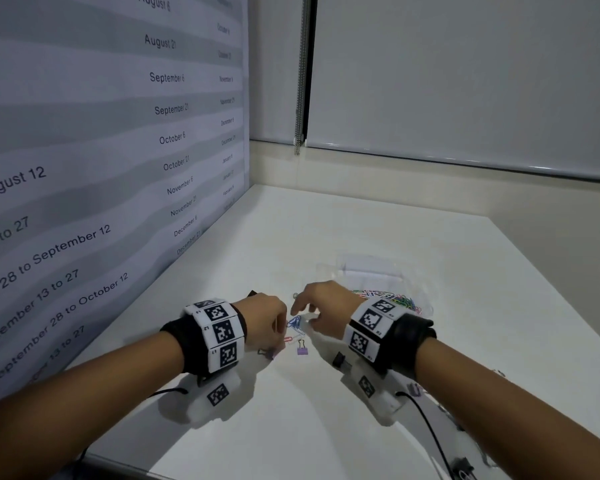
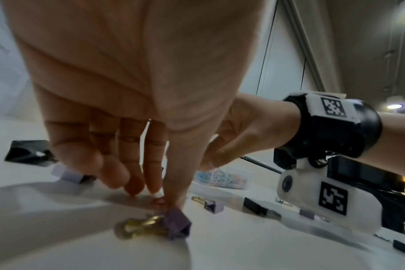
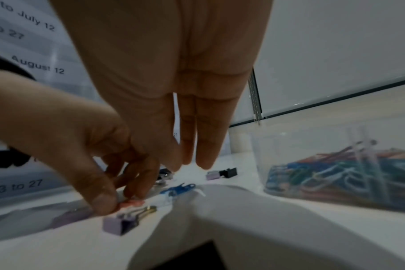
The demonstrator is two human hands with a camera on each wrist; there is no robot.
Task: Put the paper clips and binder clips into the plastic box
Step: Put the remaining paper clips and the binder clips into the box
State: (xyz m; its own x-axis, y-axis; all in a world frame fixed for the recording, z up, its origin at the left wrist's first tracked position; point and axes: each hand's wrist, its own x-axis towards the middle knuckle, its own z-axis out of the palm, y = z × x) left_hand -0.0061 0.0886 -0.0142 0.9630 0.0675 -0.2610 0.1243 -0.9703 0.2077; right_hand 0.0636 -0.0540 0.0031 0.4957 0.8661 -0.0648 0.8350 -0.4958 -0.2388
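My left hand (image 1: 280,336) reaches down to the white table, thumb and fingertips pinching a pink paper clip (image 3: 132,202) that lies flat. A purple binder clip (image 2: 176,226) lies right against the thumb. A second purple binder clip (image 1: 302,348) sits just to its right. My right hand (image 1: 305,312) hovers with straight, relaxed fingers over a small heap of blue paper clips (image 1: 295,322), holding nothing. The clear plastic box (image 3: 335,144) stands beyond the right hand, with several coloured paper clips (image 1: 388,296) in it.
Black binder clips (image 2: 30,151) (image 3: 229,172) and more purple ones (image 2: 66,175) are scattered on the table (image 1: 326,427). More clips lie near my right forearm (image 1: 463,470). A printed date chart (image 1: 84,168) forms the left wall; a blind (image 1: 465,81) hangs behind.
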